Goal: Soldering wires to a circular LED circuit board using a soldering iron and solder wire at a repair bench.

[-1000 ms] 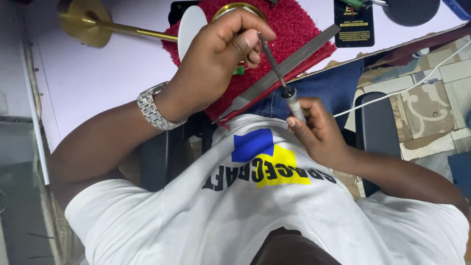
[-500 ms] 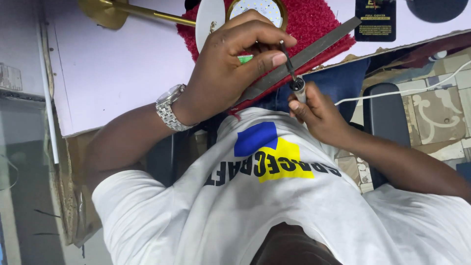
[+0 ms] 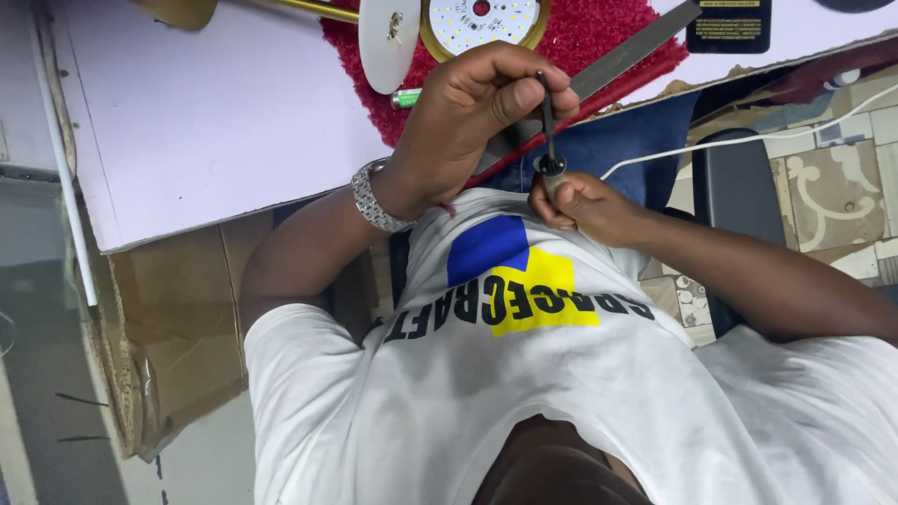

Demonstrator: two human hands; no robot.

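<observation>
The left hand (image 3: 468, 122), with a metal wristwatch (image 3: 374, 196) on its wrist, is closed narrowly around a thin dark tool (image 3: 546, 117), pinching its upper end between thumb and forefinger. The right hand (image 3: 575, 201) is curled into a loose fist just near of it, against the white shirt, and grips a small grey cylindrical piece (image 3: 552, 170) so that only its top end shows above the knuckles. A second ago the tool leaned across the gap between the hands. Now it stands close to upright with its lower tip in the piece's open end, and both hands have drawn in towards the chest. Judging from that, the tool has been seated and is being worked inside the piece rather than still being lined up. Whether it turns or scrapes cannot be told. Just beyond the hands a long flat metal file (image 3: 636, 51) lies slanted across a red mat (image 3: 599, 28), untouched. On the mat's far edge sit a round board of small lights (image 3: 482, 21) and, to its left, a white disc (image 3: 388, 42). A white cable (image 3: 748, 140) trails off to the right.
</observation>
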